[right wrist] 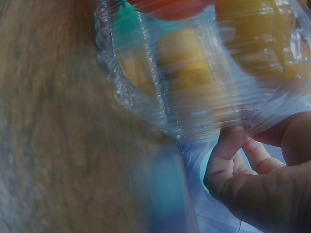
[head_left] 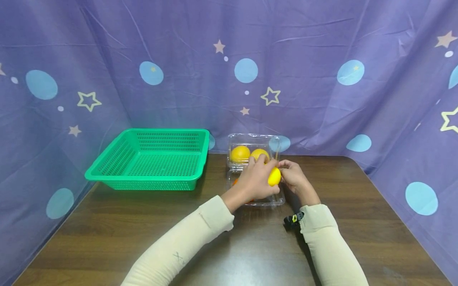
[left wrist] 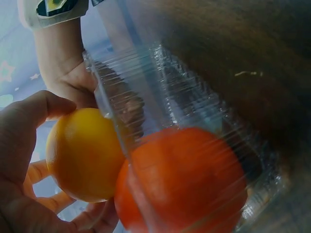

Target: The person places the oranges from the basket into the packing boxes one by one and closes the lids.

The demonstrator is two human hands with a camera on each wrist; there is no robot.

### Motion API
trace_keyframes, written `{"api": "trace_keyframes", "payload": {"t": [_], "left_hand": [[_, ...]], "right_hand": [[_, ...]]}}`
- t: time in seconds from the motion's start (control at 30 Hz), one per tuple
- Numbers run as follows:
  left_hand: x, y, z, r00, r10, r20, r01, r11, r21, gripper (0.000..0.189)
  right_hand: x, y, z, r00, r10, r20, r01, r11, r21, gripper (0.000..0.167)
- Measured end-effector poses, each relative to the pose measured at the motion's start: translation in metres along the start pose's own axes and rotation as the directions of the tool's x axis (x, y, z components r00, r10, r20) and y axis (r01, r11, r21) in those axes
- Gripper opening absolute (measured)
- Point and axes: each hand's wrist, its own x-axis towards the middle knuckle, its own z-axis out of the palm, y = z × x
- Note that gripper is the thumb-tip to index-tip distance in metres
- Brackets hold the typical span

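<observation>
My left hand (head_left: 255,178) holds a yellow orange (head_left: 274,176) above the front part of a clear plastic clamshell box (head_left: 266,204). In the left wrist view, fingers and thumb curl round the orange (left wrist: 87,155), beside a large red-orange round fruit (left wrist: 182,179) seen through the plastic. My right hand (head_left: 294,176) is at the box's right side. The right wrist view has its thumb and finger pinching the plastic edge (right wrist: 247,124). Two more oranges (head_left: 240,154) lie in the back part of the box. My left hand mostly hides the red-orange fruit in the head view.
A green slotted basket (head_left: 146,185) stands to the left on the brown wooden table (head_left: 247,254). Behind the table hangs a purple curtain (head_left: 304,99) with stars and blue circles. A dark strap with a small device (head_left: 293,219) sits at my right wrist.
</observation>
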Motion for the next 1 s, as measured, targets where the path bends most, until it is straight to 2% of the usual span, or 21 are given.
{"api": "trace_keyframes", "payload": {"t": [0.33,0.6,0.8,1.0], "left_hand": [[0.000,0.005,0.012,0.998,-0.032,0.048,0.028,0.995,0.091,0.070],[0.003,0.015,0.015,0.990,-0.103,0.092,0.090,0.987,0.134,0.075],[0.006,0.022,0.019,0.977,-0.189,0.099,0.168,0.968,0.189,0.075],[0.008,0.027,0.023,0.957,-0.272,0.097,0.250,0.950,0.189,0.072]], "right_hand": [[0.000,0.000,0.000,1.000,0.009,-0.009,-0.009,1.000,-0.014,0.022],[-0.001,-0.001,0.000,1.000,0.005,0.004,-0.005,1.000,0.009,0.020],[-0.001,0.000,0.000,1.000,0.002,0.006,-0.002,1.000,0.008,0.020],[-0.001,0.001,0.000,1.000,-0.004,0.008,0.004,1.000,0.017,0.017]]}}
